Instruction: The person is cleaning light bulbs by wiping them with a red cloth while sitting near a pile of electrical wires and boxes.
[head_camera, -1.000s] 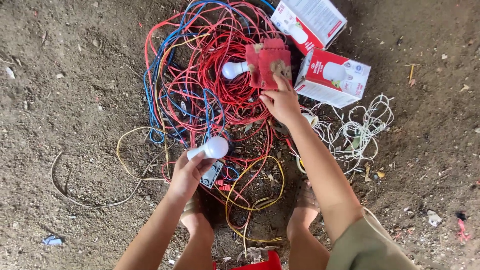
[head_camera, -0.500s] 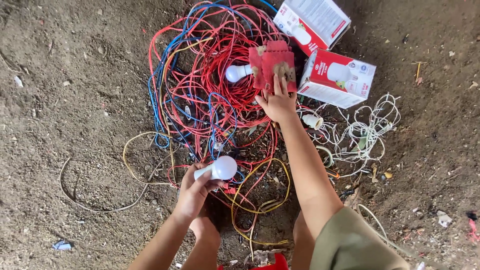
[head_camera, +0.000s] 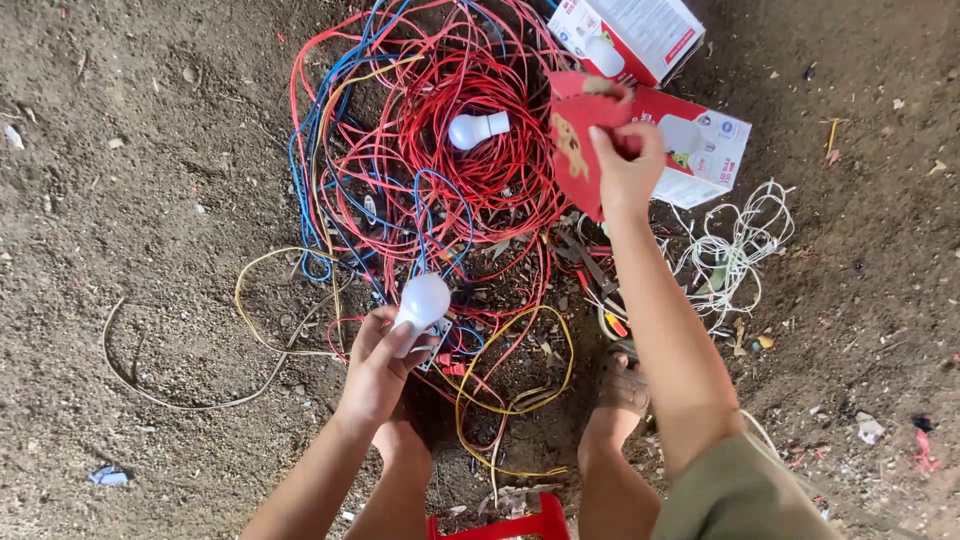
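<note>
Head view, left grip: the left hand (head_camera: 375, 365) is clenched around the base of a white LED bulb (head_camera: 422, 300), dome pointing up and away from the palm.
Head view, right grip: the right hand (head_camera: 625, 170) is pinched on a torn red carton (head_camera: 572, 140), lifted above the ground.
Beyond the left grip: a tangle of red, blue and yellow wires (head_camera: 440, 190) spreads over the dirt ground (head_camera: 130, 170), a second white bulb (head_camera: 476, 129) lying on it.
Just past the right grip: two red-and-white bulb boxes (head_camera: 640, 30), one partly behind the carton.
Right of the right grip: a loose bundle of white cord (head_camera: 740, 250).
Below both grips: bare feet and a red stool edge (head_camera: 500, 527).
Bulb handling: probably light, smooth and somewhat slippery, dome breakable; best held at the narrower base, as here.
Carton handling: thin cardboard, light, crushes easily; hold by an edge or flap.
</note>
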